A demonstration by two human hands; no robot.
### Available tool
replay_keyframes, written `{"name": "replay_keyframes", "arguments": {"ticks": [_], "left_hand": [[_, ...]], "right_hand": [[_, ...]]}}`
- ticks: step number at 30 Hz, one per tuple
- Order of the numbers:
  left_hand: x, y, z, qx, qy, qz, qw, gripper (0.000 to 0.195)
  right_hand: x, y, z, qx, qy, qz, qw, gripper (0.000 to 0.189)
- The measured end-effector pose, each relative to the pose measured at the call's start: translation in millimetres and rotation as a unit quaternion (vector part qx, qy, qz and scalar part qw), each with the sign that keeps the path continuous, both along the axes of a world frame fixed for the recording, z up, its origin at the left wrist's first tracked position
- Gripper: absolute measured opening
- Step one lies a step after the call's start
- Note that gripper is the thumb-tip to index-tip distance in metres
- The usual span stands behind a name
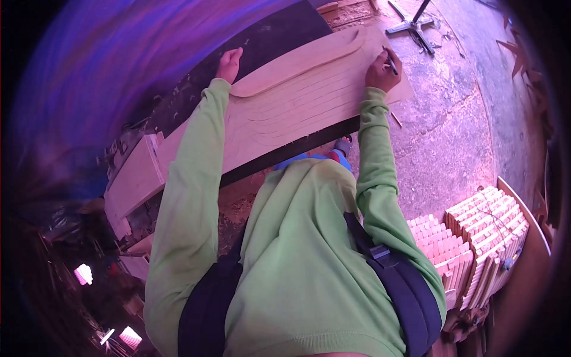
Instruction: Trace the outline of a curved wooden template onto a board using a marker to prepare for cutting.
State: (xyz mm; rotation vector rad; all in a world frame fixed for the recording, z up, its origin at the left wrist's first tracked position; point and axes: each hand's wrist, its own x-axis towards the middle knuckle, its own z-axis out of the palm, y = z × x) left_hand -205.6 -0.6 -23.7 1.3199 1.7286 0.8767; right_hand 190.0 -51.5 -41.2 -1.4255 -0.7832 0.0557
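Note:
A wide, pale wooden board (285, 107) with several long curved lines drawn on it lies across a dark table (285, 31). Along its far side rests a long curved wooden piece (299, 62) with rounded ends. My left hand (229, 65) is at the left end of that piece, fingers curled; whether it grips the edge cannot be told. My right hand (384, 70) is shut on a dark pen or marker (392, 65) over the board's right end, beyond the curved piece's right end.
Stacks of wooden slats (488, 232) stand at the lower right. A metal star-shaped base (412, 29) is on the floor at the top right. Wooden panels (134, 178) lean at the left. A purple-blue sheet (134, 53) hangs behind the table.

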Motion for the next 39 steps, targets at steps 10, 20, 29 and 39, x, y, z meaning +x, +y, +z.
{"name": "replay_keyframes", "arguments": {"ticks": [10, 20, 29, 39], "left_hand": [[-19.1, -88.1, 56.3, 0.108, 0.35, -0.302, 0.88, 0.042], [-67.7, -22.1, 108.3, 0.065, 0.018, -0.325, 0.943, 0.029], [-102.4, -28.6, 69.4, 0.045, -0.14, -0.328, 0.933, 0.029], [-123.0, -106.7, -37.2, 0.023, -0.67, -0.022, 0.742, 0.03]], "right_hand": [[7.6, 2.2, -1.9, -0.013, -0.002, -0.026, 1.0, 0.018], [10.2, -0.7, 1.6, -0.044, -0.017, -0.064, 0.997, 0.022], [-3.0, -22.9, 7.5, -0.107, -0.009, -0.044, 0.993, 0.022], [1.7, -21.6, -1.1, -0.124, -0.014, -0.046, 0.991, 0.024]]}}
